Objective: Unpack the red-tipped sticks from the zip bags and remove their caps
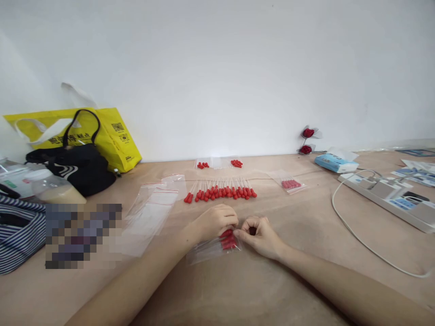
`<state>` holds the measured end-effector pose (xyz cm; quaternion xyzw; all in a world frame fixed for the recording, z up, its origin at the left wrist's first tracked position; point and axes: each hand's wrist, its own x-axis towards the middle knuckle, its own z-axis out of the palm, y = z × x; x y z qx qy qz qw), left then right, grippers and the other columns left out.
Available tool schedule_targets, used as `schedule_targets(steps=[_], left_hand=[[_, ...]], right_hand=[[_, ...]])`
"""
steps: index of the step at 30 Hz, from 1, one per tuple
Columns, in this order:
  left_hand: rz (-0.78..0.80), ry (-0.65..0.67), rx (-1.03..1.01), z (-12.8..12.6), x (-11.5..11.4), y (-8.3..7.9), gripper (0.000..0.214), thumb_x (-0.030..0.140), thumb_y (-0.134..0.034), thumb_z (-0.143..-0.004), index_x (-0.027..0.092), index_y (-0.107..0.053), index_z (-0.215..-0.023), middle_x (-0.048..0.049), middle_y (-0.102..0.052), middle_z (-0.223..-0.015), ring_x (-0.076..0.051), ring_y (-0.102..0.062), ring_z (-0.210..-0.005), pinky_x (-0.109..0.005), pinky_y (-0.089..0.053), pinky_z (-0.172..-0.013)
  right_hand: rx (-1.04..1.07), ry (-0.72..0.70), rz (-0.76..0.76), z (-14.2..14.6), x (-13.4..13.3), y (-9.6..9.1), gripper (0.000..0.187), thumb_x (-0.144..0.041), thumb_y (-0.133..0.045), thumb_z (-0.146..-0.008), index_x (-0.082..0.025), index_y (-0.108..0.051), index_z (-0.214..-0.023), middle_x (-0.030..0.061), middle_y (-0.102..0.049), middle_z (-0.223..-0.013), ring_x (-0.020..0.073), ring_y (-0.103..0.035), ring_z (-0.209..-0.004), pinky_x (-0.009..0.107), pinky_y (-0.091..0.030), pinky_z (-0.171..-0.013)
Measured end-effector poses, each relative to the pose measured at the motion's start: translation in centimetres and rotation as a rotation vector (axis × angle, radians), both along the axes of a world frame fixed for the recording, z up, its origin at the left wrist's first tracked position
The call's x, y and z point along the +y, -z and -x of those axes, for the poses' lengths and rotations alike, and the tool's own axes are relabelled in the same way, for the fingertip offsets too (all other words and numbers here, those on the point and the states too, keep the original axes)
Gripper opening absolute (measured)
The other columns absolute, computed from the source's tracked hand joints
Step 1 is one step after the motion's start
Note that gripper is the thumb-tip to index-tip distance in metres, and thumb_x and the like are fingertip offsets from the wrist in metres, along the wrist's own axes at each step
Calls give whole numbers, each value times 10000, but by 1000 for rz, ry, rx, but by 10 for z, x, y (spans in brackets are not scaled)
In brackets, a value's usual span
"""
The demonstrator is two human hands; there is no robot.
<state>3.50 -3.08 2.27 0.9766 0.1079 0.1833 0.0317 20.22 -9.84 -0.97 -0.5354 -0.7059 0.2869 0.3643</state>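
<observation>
Both forearms are reaching in from the bottom edge, meeting at the middle of the desk [272, 294]; left hand [215, 222] is lying knuckles up with fingers curled down, pressing together on the top of a small bag [207, 250]; right hand [260, 235] is pinching the same bag at its right end, thumb and forefinger closed on it, other fingers folded in; the small bag is clear and is lying flat on the desk right under and between the two hands, with red-tipped droppers [228, 240] sitting inside it, red ends pointing to the right hand.

Just beyond the hands a row of loose droppers [220, 192] is lying side by side, red bulbs toward the person; a pile of empty bags [149, 213] is lying to the left of the row; a filled bag [291, 184] is lying to the right of it; two more filled bags [217, 163] are sitting near the wall [217, 68].

Far left, a black handbag [78, 167] is leaning on a yellow bag [117, 131]; a bottle [54, 190] and a striped bag [16, 231] are sitting in front of them. On the right, a tissue pack [335, 162], a power strip [390, 197] and a white cable [356, 233] are lying on the desk; two red roses [307, 140] are standing against the wall.
</observation>
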Motion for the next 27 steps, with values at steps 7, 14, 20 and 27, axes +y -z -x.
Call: schedule_targets(steps=[7, 14, 20, 27], left_hand=[[-134, 8, -121, 5, -1, 9, 263, 136, -398, -847, 152, -571, -650, -28, -628, -746, -106, -549, -682, -219, -416, -639], [-142, 16, -165, 6, -1, 13, 256, 120, -420, -828, 168, -569, -626, -17, -638, -756, -95, -559, -695, -215, -417, -633], [-172, 36, -162, 5, -1, 11, 292, 97, -382, -837, 165, -543, -603, -22, -632, -755, -101, -555, -749, -229, -422, -674], [-266, -5, -96, 6, -1, 8, 251, 136, -396, -861, 154, -557, -670, -20, -630, -740, -115, -550, -772, -247, -424, -710]], right_hand=[[-269, -137, -392, -12, 1, -5, 117, -164, -530, -722, -222, -616, -774, -22, -576, -653, 124, -464, -670, 299, -255, -683], [-392, -235, -784, -13, 5, 1, 131, -166, -496, -775, -219, -610, -739, -18, -547, -637, 115, -414, -676, 314, -242, -699], [-482, -219, -909, -13, 9, 0, 196, -181, -488, -788, -181, -556, -604, -8, -530, -623, 118, -390, -683, 322, -248, -712], [-644, -174, -1088, -11, 17, 0, 254, -127, -445, -825, -175, -540, -594, -24, -500, -568, 106, -360, -638, 333, -245, -736]])
